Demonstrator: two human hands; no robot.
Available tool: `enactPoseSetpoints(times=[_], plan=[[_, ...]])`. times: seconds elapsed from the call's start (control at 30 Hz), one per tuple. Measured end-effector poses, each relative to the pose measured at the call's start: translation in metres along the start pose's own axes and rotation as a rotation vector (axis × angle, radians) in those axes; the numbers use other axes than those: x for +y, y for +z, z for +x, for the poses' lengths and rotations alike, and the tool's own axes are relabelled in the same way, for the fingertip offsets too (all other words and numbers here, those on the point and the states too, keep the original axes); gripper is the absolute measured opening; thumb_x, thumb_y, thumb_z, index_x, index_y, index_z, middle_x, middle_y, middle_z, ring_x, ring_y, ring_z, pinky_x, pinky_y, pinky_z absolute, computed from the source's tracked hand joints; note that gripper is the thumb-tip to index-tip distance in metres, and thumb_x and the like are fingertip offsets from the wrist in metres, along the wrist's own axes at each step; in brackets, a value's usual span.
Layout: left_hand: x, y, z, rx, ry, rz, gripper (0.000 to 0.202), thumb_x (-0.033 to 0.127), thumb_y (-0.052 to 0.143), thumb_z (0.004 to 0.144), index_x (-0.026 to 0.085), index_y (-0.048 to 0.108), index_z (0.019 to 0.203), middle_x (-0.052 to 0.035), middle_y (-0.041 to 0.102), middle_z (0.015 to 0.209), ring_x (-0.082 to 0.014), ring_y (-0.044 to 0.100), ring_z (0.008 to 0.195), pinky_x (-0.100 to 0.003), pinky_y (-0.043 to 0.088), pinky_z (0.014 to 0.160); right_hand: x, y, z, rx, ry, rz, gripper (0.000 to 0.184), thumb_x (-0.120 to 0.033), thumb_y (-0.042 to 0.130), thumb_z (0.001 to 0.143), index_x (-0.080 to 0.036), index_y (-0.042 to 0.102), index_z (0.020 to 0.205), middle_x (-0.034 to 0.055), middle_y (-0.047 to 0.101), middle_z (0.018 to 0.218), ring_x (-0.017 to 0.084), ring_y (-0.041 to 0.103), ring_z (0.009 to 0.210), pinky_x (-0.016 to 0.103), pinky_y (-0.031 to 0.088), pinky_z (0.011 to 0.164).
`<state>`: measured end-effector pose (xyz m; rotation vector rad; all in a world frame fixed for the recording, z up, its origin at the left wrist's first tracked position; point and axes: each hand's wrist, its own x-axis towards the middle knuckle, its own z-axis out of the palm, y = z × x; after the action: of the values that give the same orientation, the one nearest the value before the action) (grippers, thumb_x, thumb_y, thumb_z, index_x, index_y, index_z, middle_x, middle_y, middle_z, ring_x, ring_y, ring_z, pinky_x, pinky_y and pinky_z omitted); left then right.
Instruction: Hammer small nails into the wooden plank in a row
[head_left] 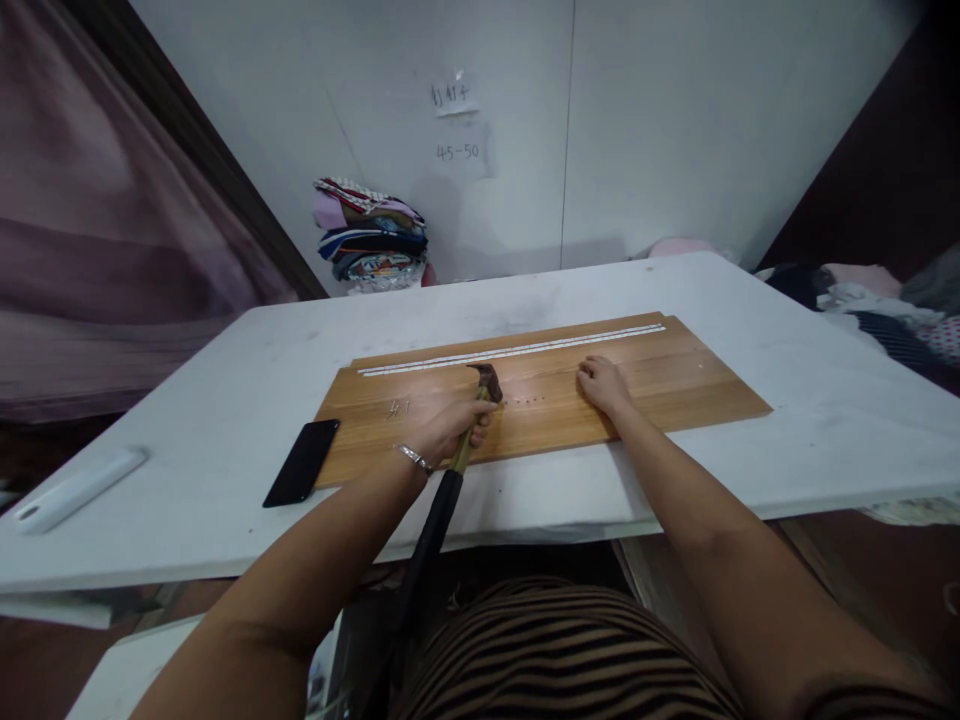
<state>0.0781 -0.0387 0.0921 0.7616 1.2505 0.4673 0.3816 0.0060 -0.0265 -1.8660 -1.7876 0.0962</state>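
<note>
My left hand is closed around the hammer just below its head. The rusty-looking head rests over the wooden board, and the dark grip extends past the table edge toward my body. A row of small nails runs across the board to the right of the hammer head. Several loose nails lie on the board to the left. My right hand rests on the board with its fingers curled together; whether anything is between them is hidden. Two white marked strips lie along the far side.
A black phone overlaps the board's left end. Farther left on the white table lies a long white object. Folded clothes are stacked by the wall, and more cloth is heaped at the right.
</note>
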Motion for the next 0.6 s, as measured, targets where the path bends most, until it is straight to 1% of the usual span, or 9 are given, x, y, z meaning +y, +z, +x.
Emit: enactPoseSetpoints(times=[0.1, 0.2, 0.43, 0.6], plan=[[-0.0013, -0.0019, 0.0024, -0.004, -0.03, -0.002, 0.02, 0.018, 0.057, 0.094, 0.02, 0.045, 0.078, 0.0085, 0.041, 0.052, -0.0037, 0.03, 0.035, -0.013, 0.024, 0.034, -0.0015, -0.0008, -0.0006, 0.0, 0.039, 0.02, 0.029, -0.023, 0.052, 0.091, -0.022, 0.078, 0.101, 0.0116, 0.072, 0.125, 0.027, 0.061, 0.119, 0.039, 0.045, 0.105], [-0.0034, -0.0037, 0.004, -0.014, -0.052, -0.001, 0.024, 0.021, 0.061, 0.092, 0.02, 0.044, 0.075, 0.0079, 0.041, 0.052, -0.0034, 0.031, 0.035, -0.013, 0.025, 0.034, -0.0027, -0.0015, -0.001, 0.001, 0.04, 0.025, 0.027, -0.023, 0.052, 0.09, -0.023, 0.078, 0.097, 0.0106, 0.073, 0.121, 0.026, 0.061, 0.117, 0.038, 0.045, 0.104], [-0.0018, -0.002, 0.0022, -0.01, -0.014, 0.011, 0.022, 0.017, 0.054, 0.094, 0.02, 0.044, 0.075, 0.0078, 0.04, 0.053, -0.0039, 0.03, 0.036, -0.014, 0.022, 0.035, -0.002, -0.0001, -0.0002, -0.004, 0.049, 0.024, 0.028, -0.023, 0.053, 0.091, -0.021, 0.079, 0.101, 0.0118, 0.072, 0.126, 0.027, 0.06, 0.122, 0.039, 0.044, 0.106], [-0.0008, -0.0026, 0.0035, -0.01, -0.034, 0.005, 0.026, 0.019, 0.058, 0.093, 0.021, 0.041, 0.073, 0.0078, 0.039, 0.054, -0.0038, 0.03, 0.037, -0.014, 0.023, 0.035, -0.0016, 0.0005, 0.0001, -0.015, 0.053, 0.033, 0.029, -0.023, 0.052, 0.092, -0.021, 0.079, 0.103, 0.0119, 0.072, 0.128, 0.027, 0.06, 0.123, 0.04, 0.043, 0.108]])
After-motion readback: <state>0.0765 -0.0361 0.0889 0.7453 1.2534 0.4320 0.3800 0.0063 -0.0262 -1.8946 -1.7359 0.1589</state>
